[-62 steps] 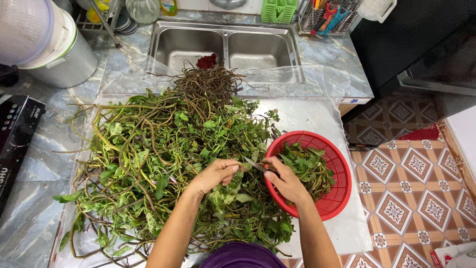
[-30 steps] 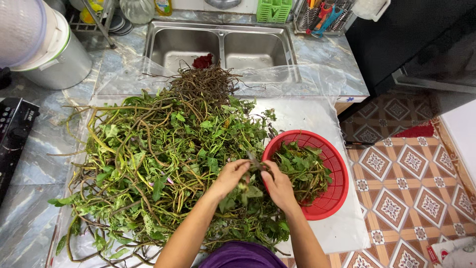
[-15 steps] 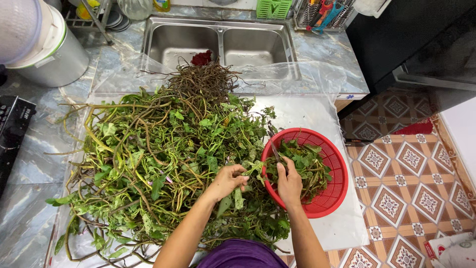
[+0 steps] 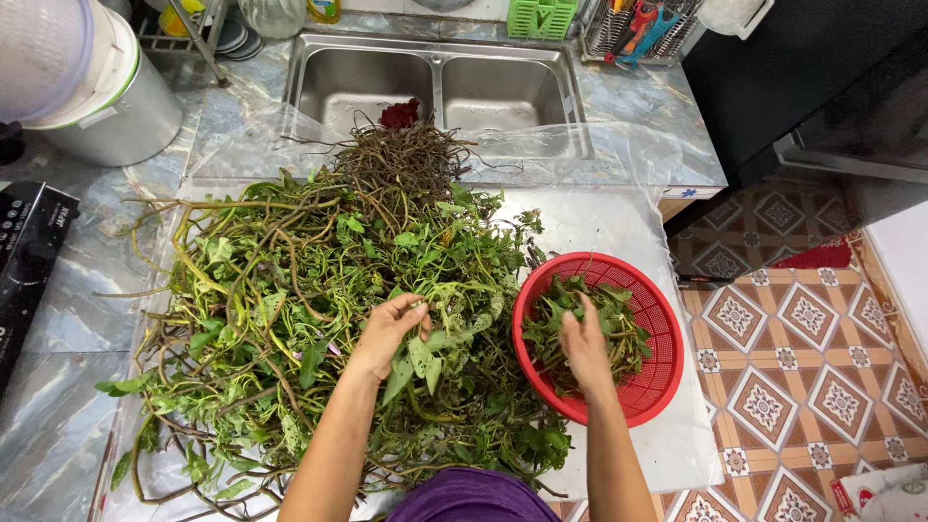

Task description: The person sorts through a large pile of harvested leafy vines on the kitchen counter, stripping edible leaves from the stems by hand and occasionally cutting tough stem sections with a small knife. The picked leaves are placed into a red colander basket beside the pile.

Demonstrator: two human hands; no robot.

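Observation:
A big heap of leafy green stalks (image 4: 290, 319) with brown roots at its far end covers a clear plastic sheet (image 4: 619, 222) on the counter. My left hand (image 4: 387, 333) rests on the heap, fingers closed around a leafy stem. To the right stands a red plastic basket (image 4: 657, 387) holding picked green leaves (image 4: 619, 333). My right hand (image 4: 585, 348) is over the basket's inside, fingers spread above the leaves, with nothing clearly held.
A steel double sink (image 4: 435, 87) lies beyond the heap with a small red item inside. A white and grey pot (image 4: 87, 87) stands far left, a black appliance (image 4: 29, 261) at the left edge. Patterned floor tiles (image 4: 793, 338) lie right of the counter.
My right hand has moved rightward from the heap into the red basket. My left hand has stayed on the heap, shifting slightly left with a stem.

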